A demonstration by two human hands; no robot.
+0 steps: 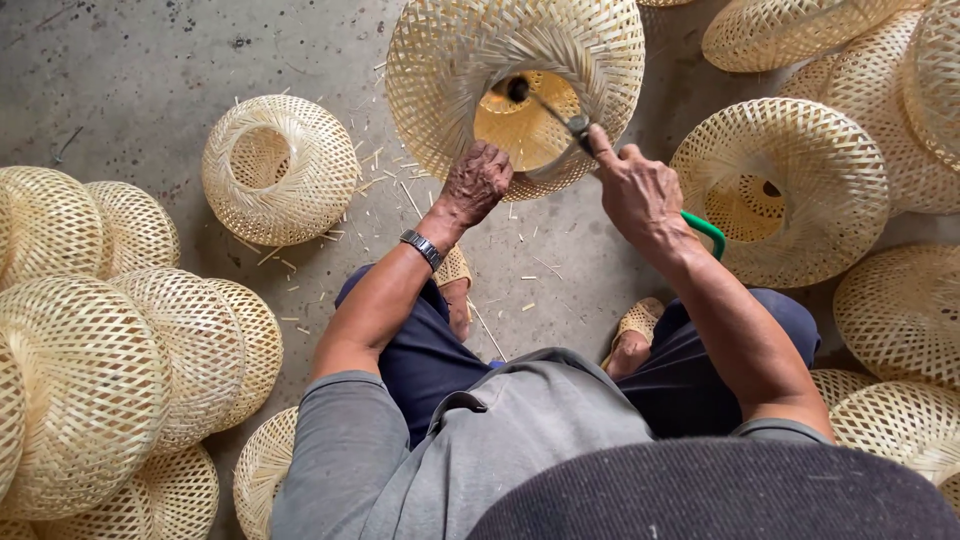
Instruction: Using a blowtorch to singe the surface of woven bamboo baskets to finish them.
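Grey concrete floor (130,60), stained and speckled, on which I sit. Lying directly on it: one woven bamboo shade (278,168) standing alone at upper left; a cluster of similar shades (120,350) at my left; more shades (790,190) crowded at my right. Short bamboo offcuts (400,190) are scattered between them. My sandalled feet (632,335) rest on the floor.
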